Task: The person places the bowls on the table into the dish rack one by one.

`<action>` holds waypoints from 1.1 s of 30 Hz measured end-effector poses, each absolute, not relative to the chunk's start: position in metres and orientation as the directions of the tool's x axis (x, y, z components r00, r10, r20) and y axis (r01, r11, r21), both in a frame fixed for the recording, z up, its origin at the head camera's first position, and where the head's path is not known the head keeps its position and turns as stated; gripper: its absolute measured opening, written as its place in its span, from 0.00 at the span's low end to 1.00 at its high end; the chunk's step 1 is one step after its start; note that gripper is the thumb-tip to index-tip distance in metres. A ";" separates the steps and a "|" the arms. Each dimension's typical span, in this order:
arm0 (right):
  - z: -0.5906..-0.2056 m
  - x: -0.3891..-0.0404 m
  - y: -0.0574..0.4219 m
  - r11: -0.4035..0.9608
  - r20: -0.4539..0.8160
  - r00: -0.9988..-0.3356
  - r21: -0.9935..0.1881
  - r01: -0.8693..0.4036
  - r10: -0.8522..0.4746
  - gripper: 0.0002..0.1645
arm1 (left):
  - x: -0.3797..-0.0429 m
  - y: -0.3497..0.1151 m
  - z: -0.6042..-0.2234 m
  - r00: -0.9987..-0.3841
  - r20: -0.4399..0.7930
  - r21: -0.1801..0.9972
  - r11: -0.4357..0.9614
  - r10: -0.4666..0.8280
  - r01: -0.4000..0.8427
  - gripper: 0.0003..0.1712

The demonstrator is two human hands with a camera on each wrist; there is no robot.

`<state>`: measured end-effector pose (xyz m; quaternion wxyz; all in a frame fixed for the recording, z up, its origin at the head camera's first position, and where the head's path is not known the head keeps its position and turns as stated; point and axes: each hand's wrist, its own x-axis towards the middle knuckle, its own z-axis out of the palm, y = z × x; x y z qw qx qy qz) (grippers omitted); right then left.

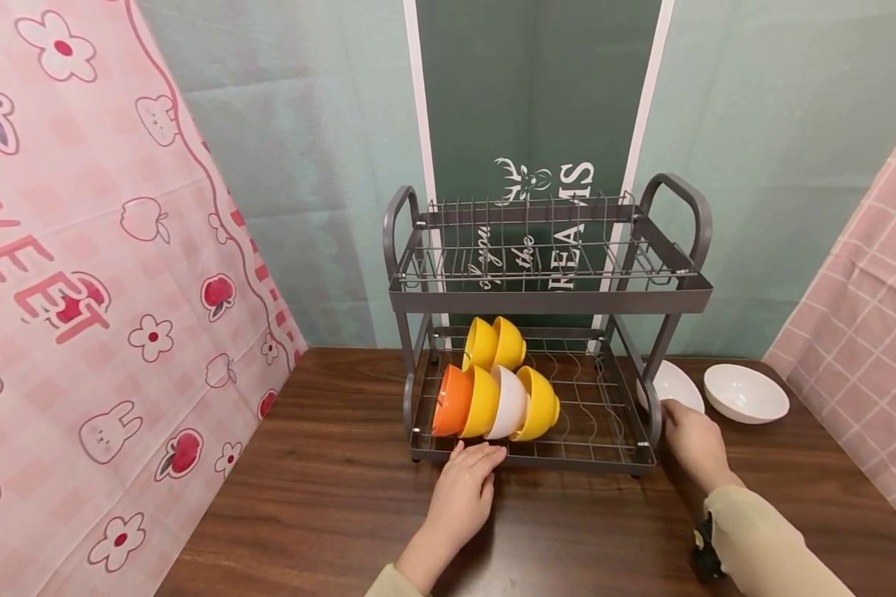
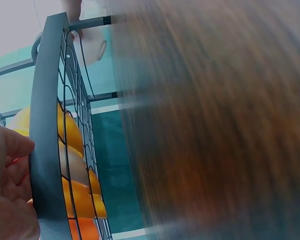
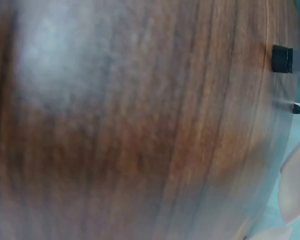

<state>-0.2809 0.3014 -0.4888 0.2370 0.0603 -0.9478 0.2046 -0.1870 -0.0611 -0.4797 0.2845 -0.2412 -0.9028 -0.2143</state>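
My right hand (image 1: 694, 444) grips the near edge of a white bowl (image 1: 675, 388), which tilts beside the right end of the grey two-tier dish rack (image 1: 552, 300). In the left wrist view, that white bowl (image 2: 94, 47) shows past the rack's far end. My left hand (image 1: 459, 489) rests its fingers on the lower tier's front rail (image 2: 46, 135), holding nothing. Just behind it, on the lower tier, stand an orange bowl (image 1: 451, 402), a white small bowl (image 1: 508, 404) and several yellow bowls (image 1: 539, 405), all turned on their sides.
Another white bowl (image 1: 747, 393) sits on the wooden table (image 1: 306, 489) at the far right. The rack's upper tier (image 1: 523, 249) shows bare wires. Patterned cloths (image 1: 157, 224) stand along the left, back and right of the table.
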 end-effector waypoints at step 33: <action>-0.466 -0.221 0.281 0.795 0.770 -0.575 -0.520 -0.314 0.277 0.08 | -0.186 -0.060 -0.479 -0.715 0.628 0.247 0.792 0.308 0.558 0.20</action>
